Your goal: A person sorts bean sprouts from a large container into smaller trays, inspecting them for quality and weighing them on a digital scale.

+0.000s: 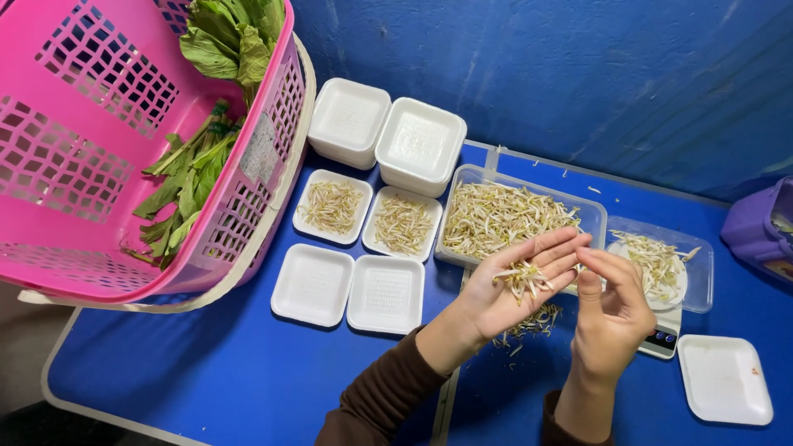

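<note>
I see a clear plastic tub (pixel 591 213) at the back of the blue table (pixel 206 363), filled with pale bean sprouts (pixel 500 216). Just right of it a clear lid (pixel 700 272) sits on a small white scale (pixel 663 337) and carries a thinner pile of sprouts (pixel 657 260). Left of the tub, two white foam trays (pixel 333 207) and (pixel 401 224) each hold a loose portion of sprouts; in front of them two more foam trays (pixel 313 285) and (pixel 386 294) are bare, and two stacks of the same trays (pixel 348 122) and (pixel 420 146) stand behind. Another bare tray (pixel 724 379) lies at the right. A pink basket (pixel 74 165) at the left holds leafy greens (pixel 198 165), and a purple container (pixel 756 227) shows at the right edge.

My left hand (pixel 508 289) is palm up with the fingers spread flat, cradling a small bunch of sprouts (pixel 523 277) just in front of the tub. The right hand (pixel 611 310) has its fingertips drawn together beside that bunch, touching the left fingers; whether it pinches a sprout I cannot tell. The sprouts are thin, white, with yellowish heads, and a few scattered ones (pixel 529 324) lie on the table under the palm
</note>
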